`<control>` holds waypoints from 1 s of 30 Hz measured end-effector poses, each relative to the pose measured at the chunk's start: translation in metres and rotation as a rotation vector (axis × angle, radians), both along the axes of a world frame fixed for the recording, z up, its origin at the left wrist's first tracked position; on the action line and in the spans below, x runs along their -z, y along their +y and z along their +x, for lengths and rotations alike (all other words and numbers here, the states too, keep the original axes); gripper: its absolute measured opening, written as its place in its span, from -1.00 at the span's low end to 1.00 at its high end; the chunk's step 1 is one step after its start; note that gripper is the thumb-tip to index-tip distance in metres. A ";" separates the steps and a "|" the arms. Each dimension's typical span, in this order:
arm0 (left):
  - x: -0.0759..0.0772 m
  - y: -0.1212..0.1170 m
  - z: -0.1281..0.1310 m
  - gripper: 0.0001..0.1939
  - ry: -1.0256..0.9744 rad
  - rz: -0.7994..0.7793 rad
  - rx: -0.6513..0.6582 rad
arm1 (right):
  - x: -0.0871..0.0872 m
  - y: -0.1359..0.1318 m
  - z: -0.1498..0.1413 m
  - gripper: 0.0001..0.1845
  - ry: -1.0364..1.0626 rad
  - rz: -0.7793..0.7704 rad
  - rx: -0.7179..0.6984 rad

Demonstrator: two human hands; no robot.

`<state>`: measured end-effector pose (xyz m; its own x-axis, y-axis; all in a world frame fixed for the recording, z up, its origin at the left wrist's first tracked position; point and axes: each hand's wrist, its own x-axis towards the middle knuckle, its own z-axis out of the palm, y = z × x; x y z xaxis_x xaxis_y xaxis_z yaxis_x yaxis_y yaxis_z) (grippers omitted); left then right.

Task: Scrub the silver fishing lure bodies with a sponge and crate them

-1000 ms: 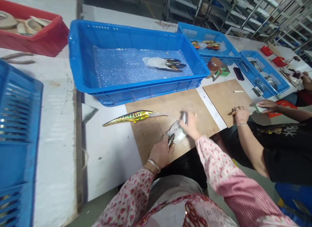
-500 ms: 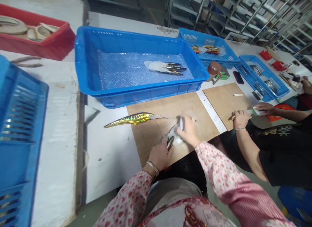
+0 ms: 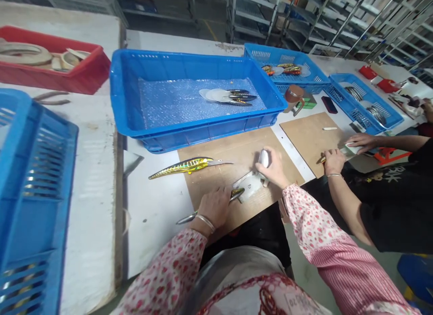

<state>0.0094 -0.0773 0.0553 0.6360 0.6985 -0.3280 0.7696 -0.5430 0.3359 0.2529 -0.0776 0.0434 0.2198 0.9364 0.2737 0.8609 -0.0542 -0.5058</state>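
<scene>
Dark lure [image 3: 237, 194] lying across left edge of brown board [image 3: 230, 144], left hand [image 3: 214, 207] wrapping body, seemingly steadying it, leaving clear bill [image 3: 251, 187] exposed. Right hand [image 3: 274, 167] gripping whitish pad [image 3: 264, 158] near bill. Gold lure [image 3: 189, 164] resting apart, seemingly out of way.

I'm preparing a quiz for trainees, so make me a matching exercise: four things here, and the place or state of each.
1. Gold lure
2. Left hand
3. Brown mug
4. Red bin

A. Beside a green box
B. Picture's upper left
C. Partly over the nearer brown board
D. Gripping a dark lure

Pairs: 1-C, 2-D, 3-A, 4-B
</scene>
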 end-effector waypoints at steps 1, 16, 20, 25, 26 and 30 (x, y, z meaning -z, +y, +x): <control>0.000 0.005 0.000 -0.75 0.011 0.014 0.012 | 0.002 -0.003 -0.001 -0.40 -0.025 -0.011 -0.071; 0.022 0.013 0.000 -0.74 0.065 0.127 0.091 | 0.004 0.018 -0.050 -0.31 -0.068 -0.074 -0.483; 0.023 0.015 0.001 -0.79 0.057 0.122 0.112 | 0.010 0.016 -0.030 -0.37 -0.062 -0.024 -0.384; 0.025 0.015 0.000 -0.73 0.066 0.142 0.093 | 0.009 0.019 -0.062 -0.32 -0.108 -0.035 -0.432; 0.025 0.014 0.000 -0.74 0.063 0.147 0.091 | 0.008 0.018 -0.061 -0.33 -0.096 -0.023 -0.431; 0.026 0.014 0.000 -0.76 0.039 0.141 0.102 | 0.009 0.013 -0.032 -0.39 -0.074 0.010 -0.393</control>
<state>0.0093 -0.0633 0.0289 0.6944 0.6719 -0.2576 0.7192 -0.6584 0.2218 0.2209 -0.0651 0.0349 -0.1753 0.9424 0.2850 0.8493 0.2912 -0.4404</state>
